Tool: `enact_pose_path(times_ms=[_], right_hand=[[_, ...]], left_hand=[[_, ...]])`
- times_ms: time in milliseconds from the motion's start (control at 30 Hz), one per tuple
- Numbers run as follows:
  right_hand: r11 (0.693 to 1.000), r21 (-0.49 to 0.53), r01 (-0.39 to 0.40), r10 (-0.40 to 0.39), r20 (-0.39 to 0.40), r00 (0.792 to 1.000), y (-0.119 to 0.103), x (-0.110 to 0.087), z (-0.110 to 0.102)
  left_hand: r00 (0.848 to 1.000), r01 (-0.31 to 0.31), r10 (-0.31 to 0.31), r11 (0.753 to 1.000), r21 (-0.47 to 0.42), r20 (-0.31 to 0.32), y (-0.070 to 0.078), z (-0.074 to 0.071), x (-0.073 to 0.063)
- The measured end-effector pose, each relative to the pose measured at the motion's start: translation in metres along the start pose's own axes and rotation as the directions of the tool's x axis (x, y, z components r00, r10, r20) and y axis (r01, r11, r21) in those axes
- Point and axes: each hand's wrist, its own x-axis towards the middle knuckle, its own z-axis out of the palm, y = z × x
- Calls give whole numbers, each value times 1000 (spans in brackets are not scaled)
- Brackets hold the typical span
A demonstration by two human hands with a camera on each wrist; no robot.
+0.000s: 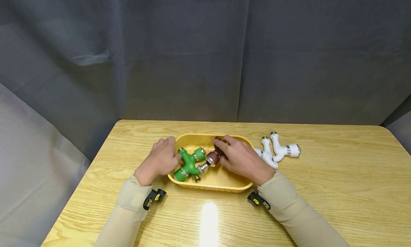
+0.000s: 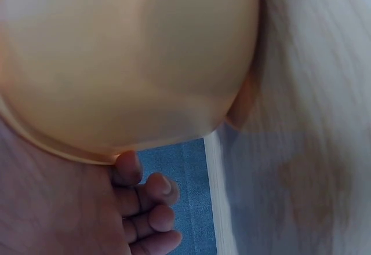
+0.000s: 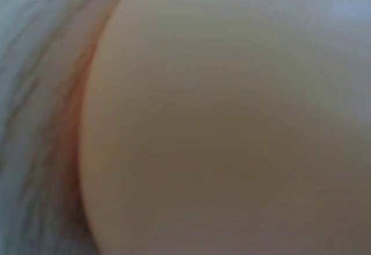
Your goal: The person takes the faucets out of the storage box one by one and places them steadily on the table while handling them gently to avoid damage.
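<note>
In one yellow tub [image 1: 234, 179] left fingers [image 2: 159, 218] grip, right fingers [image 1: 222, 146] pinch one brown valve [image 1: 213, 158].

White glare burns on the tabletop [image 1: 337, 183] nearest the person; the grey curtain [image 1: 183, 79] beyond sits dim; the head view looks fairly crisp, the left wrist's soft, the right wrist's yellow tub [image 3: 220, 116] badly blurred.

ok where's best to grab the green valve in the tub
Probably the middle of the green valve, pinched from above: its arms branch out from there, the walls of the yellow tub ring it, and the brown valve's metal end crowds its right side.
</note>
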Motion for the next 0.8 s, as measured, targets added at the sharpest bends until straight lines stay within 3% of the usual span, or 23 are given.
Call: enact_pose_path(times_ms=[800], right_hand=[[1000, -13, 1, -1, -49, 999, -6, -2, -14]], left_hand=[[1000, 3, -3, 1000, 6, 4, 0, 0, 1]])
